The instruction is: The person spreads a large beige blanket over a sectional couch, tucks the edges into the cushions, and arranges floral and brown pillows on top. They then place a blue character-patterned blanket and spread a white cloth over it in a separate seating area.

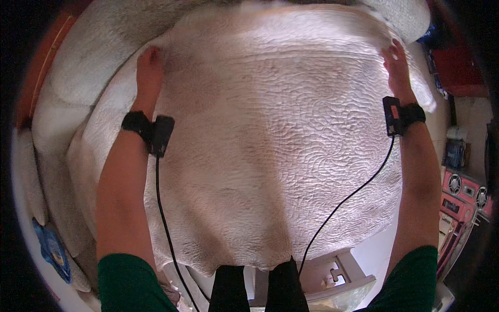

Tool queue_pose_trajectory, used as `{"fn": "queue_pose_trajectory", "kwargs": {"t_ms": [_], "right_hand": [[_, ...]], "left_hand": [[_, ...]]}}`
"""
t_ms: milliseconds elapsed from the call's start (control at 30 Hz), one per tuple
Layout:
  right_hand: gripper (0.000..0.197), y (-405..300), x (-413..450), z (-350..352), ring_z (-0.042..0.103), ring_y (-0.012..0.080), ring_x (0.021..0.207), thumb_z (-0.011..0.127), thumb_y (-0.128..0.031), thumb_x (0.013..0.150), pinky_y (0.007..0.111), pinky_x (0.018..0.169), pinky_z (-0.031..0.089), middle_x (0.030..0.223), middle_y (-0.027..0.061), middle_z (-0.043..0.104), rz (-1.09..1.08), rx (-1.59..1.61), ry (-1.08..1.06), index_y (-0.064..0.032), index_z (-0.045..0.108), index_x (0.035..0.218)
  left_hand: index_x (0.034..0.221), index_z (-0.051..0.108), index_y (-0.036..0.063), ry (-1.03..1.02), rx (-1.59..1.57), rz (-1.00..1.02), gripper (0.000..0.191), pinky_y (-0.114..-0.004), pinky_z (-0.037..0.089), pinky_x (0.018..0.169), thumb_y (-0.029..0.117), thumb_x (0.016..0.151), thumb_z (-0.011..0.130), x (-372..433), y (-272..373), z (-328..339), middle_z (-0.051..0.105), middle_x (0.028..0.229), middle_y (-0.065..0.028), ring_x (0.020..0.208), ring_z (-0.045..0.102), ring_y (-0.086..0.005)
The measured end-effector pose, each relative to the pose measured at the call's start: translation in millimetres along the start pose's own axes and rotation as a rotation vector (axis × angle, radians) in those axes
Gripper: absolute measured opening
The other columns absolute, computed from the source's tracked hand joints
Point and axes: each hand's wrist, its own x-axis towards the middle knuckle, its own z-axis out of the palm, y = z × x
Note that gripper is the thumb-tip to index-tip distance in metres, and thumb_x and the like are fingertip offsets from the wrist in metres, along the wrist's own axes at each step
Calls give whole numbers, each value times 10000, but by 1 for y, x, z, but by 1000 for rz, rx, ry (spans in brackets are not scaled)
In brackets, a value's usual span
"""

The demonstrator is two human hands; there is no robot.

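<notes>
A pale quilted blanket [273,156] with a swirling stitched pattern spreads wide before me, over what looks like a sofa. My left hand [150,68] is at its upper left, fingers curled against the cloth; whether it pinches the fabric is hard to tell. At the upper right edge is my right hand [397,64], its fingers bent at the blanket's border, and its grip is also unclear. Each wrist wears a black strap with a small box and a cable. The far part of the blanket looks blurred.
Light sofa cushions [85,74] curve along the left and top. A blue packet [54,251] lies at lower left. At the right are a pink cassette-player-like unit [462,191] and a red object [458,72]. A small table [335,273] stands beside my legs.
</notes>
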Motion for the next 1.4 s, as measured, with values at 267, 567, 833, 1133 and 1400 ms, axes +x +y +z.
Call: {"fn": "queue_pose_trajectory", "kwargs": {"t_ms": [267, 567, 833, 1133, 1400], "right_hand": [[451, 101, -36, -16, 376, 302, 1064, 561, -124, 671, 366, 906, 295, 1113, 153, 439, -364, -793, -182, -69, 434, 1100], [400, 105, 25, 20, 338, 298, 1083, 459, -308, 748, 418, 900, 280, 1155, 130, 400, -394, -1178, -139, -113, 448, 1097], [376, 112, 69, 35, 471, 303, 912, 442, -343, 723, 387, 823, 370, 961, 140, 514, -178, -1347, -276, -79, 534, 975], [217, 112, 3, 64, 417, 335, 948, 478, -129, 716, 456, 789, 327, 965, 138, 490, -595, -1388, -335, -39, 515, 910], [625, 50, -151, 134, 218, 444, 1114, 584, -371, 666, 522, 894, 212, 1222, 252, 251, -598, -985, -491, -124, 358, 1194]], "left_hand": [[1255, 228, 113, -403, 732, 56, 493, -392, 99, 981, 341, 830, 329, -69, -73, 62, 174, 1316, -111, 1217, 128, -278], [1267, 205, 203, -218, 811, 57, 515, -527, 86, 926, 343, 798, 365, -67, -121, 68, 158, 1325, -65, 1203, 93, -361], [1271, 196, 209, -226, 809, -14, 520, -534, 91, 919, 365, 797, 340, -69, -98, 73, 150, 1330, -56, 1206, 98, -349], [1289, 140, 177, -323, 847, -132, 570, -570, 87, 907, 392, 796, 330, -72, -95, 74, 75, 1347, -89, 1211, 31, -378], [1278, 178, 171, -293, 721, -141, 598, -570, 47, 905, 470, 768, 262, -74, -84, 66, 108, 1335, -104, 1205, 27, -387]]}}
